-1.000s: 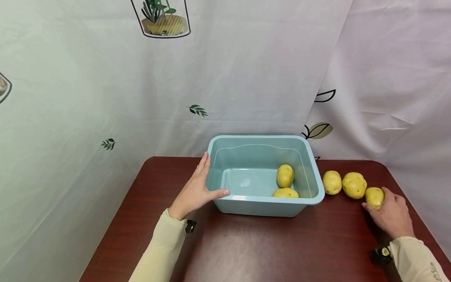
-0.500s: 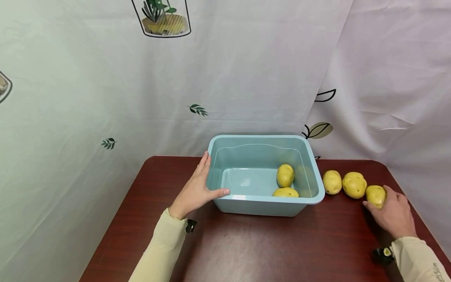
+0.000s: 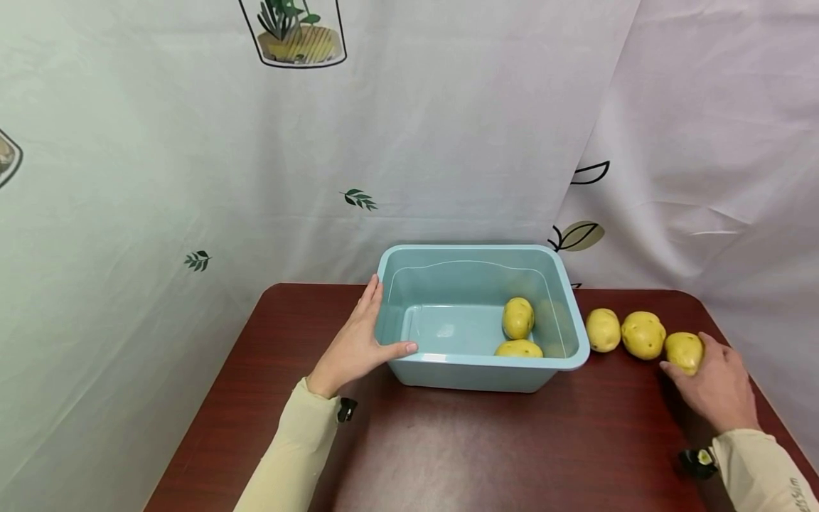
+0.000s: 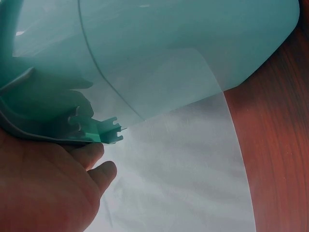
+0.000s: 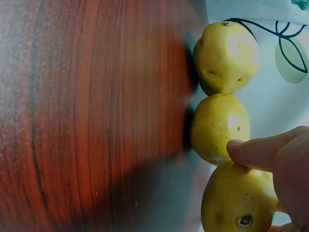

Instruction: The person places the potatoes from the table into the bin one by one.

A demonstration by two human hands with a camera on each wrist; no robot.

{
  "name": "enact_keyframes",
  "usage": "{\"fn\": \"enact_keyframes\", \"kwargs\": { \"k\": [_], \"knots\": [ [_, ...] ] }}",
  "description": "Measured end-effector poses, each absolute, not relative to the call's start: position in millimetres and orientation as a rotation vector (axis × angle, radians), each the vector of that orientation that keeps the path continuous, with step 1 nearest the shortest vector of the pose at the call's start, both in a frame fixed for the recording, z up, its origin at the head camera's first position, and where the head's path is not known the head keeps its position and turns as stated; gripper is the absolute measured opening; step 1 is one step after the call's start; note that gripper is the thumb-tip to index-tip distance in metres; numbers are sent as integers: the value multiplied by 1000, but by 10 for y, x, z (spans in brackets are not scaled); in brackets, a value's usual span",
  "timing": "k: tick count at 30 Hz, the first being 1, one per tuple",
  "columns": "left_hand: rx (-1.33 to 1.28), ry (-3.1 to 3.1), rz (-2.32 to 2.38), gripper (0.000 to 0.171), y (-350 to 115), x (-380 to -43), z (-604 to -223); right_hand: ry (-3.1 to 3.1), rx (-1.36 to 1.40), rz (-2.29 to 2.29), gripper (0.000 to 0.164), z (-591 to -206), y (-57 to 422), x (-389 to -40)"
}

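At the table's right side, my right hand holds a yellow potato between thumb and fingers. In the right wrist view the thumb lies on this potato, which is close beside another potato. A light blue plastic bin stands at the middle, with two potatoes in its right half. My left hand rests against the bin's left side, fingers straight and thumb across the front rim. From the left wrist, fingertips show below the rim of the bin.
Two more potatoes, one beside the bin and one in the middle, form a row with the held one on the dark red wooden table. A white printed cloth hangs directly behind the table.
My right hand and its potato have shifted slightly away from me, toward the back of the table. The left hand and the bin have stayed in place.
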State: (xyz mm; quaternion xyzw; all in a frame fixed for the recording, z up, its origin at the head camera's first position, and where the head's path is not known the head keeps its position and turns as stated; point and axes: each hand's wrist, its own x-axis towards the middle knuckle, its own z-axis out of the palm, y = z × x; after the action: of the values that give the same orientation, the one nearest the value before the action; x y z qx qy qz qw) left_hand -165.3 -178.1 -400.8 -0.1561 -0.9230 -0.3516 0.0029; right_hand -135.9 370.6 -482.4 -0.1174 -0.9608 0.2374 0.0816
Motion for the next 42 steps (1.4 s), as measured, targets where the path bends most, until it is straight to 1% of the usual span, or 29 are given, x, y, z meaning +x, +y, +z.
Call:
{"fn": "enact_keyframes", "kwargs": {
  "k": [7, 14, 34, 42],
  "knots": [
    [-489, -2898, -1094, 123, -1779, -1655, -4010, -2860, -353, 713, 88, -4800, 3718, -1342],
    [-483, -2902, -1105, 119, -1779, -1651, -4008, -2843, -319, 712, 87, -4761, 3695, -1317],
    [-484, -2897, -1112, 119, -1779, -1651, -4013, -2733, -183, 717, 87, -4615, 3564, -1323],
    [-475, -2904, -1126, 119, -1773, -1646, -4001, -2747, -189, 734, 89, -4514, 3515, -1318]
  ]
}}
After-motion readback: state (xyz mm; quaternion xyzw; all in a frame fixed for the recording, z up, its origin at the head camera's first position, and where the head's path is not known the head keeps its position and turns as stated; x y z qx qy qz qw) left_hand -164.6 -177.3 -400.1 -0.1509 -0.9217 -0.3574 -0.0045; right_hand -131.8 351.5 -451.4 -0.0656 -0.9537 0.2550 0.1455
